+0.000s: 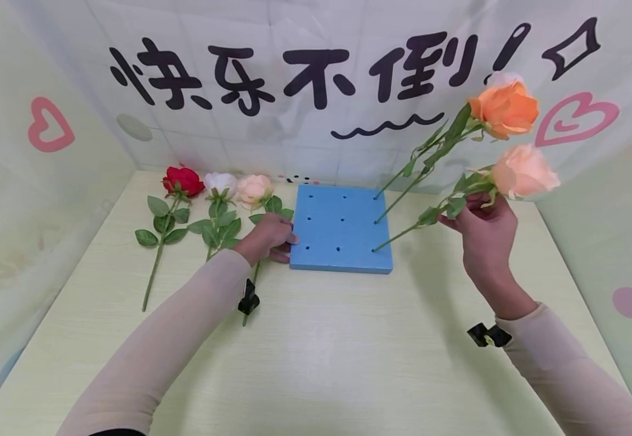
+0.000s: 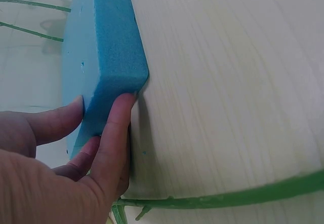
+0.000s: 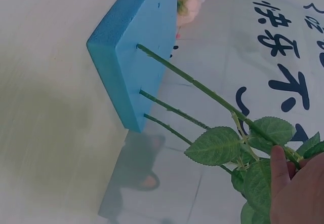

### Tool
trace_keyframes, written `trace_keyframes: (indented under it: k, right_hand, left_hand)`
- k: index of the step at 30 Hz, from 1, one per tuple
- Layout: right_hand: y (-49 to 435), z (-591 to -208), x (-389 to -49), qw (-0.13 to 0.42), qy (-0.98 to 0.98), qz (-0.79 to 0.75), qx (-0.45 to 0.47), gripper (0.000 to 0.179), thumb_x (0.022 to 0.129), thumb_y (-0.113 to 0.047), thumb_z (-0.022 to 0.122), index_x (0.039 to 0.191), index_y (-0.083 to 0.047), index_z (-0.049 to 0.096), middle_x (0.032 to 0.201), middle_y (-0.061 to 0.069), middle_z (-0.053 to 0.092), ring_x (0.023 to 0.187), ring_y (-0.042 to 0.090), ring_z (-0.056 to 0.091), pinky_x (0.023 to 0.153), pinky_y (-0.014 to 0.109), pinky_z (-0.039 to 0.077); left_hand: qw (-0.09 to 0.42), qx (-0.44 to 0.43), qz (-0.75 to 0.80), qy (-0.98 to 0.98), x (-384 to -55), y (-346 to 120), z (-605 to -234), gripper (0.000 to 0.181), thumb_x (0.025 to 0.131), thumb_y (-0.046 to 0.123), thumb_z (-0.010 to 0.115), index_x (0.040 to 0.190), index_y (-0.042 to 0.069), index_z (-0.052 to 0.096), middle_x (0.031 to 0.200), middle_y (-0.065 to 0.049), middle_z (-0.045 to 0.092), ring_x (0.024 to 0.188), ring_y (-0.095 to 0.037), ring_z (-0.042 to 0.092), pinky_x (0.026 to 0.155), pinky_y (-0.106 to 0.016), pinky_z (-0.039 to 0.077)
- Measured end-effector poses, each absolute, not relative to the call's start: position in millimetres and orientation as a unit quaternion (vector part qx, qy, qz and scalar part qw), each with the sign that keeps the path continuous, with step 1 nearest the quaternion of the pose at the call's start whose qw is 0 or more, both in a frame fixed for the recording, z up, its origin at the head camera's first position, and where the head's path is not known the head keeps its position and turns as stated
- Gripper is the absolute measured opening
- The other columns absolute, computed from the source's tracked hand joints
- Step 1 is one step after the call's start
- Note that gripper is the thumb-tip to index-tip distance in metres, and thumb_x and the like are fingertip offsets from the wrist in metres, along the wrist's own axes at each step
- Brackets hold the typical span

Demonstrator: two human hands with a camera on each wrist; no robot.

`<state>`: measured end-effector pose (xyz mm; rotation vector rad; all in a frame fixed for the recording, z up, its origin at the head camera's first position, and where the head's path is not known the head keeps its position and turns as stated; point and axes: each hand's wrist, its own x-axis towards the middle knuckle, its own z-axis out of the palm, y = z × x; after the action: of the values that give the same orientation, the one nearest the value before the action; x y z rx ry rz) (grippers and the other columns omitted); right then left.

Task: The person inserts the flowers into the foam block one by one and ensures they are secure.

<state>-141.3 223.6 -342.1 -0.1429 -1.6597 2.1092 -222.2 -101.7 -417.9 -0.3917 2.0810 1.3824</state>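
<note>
My left hand grips the left edge of a blue foam board, thumb on the top face and fingers along its side. In the left wrist view the fingertips press near the board's lower corner. My right hand holds a pale pink rose by its leafy stem, just below the bloom. That rose's stem end stands in the front right hole of the board, leaning right. Behind it an orange rose leans the same way, its bloom partly covering a whitish one. Three green stems stand in the right column of holes.
Left of the board lie a red rose, a white rose and a light pink rose on the pale table. My left forearm crosses over some of their stems. A printed cloth hangs close behind.
</note>
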Motion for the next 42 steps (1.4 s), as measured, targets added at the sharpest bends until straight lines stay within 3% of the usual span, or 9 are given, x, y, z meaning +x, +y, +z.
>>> trace_keyframes:
  k: [14,42]
  right_hand:
    - [211,-347,-140,0.245,-0.645,0.723,-0.031,0.016,0.084,0.001,0.070,0.097,0.000,0.061,0.084,0.009,0.054,0.064,0.015,0.062,0.063,0.032,0.060]
    - [184,-349,-144,0.215,-0.659,0.720,-0.021,0.015,0.088,-0.008,0.070,0.099,-0.006,0.059,0.085,0.008,0.050,0.069,0.015,0.055,0.067,0.031,0.061]
  left_hand:
    - [0.304,-0.141,0.519,0.786,-223,-102,-417,0.054,0.094,0.002,0.060,0.146,0.006,0.042,0.102,-0.017,0.056,0.083,-0.026,0.059,0.068,-0.040,0.062]
    - [0.306,-0.141,0.517,0.787,-223,-102,-417,0.056,0.094,0.002,0.060,0.146,0.006,0.041,0.102,-0.016,0.056,0.083,-0.026,0.059,0.069,-0.039,0.062]
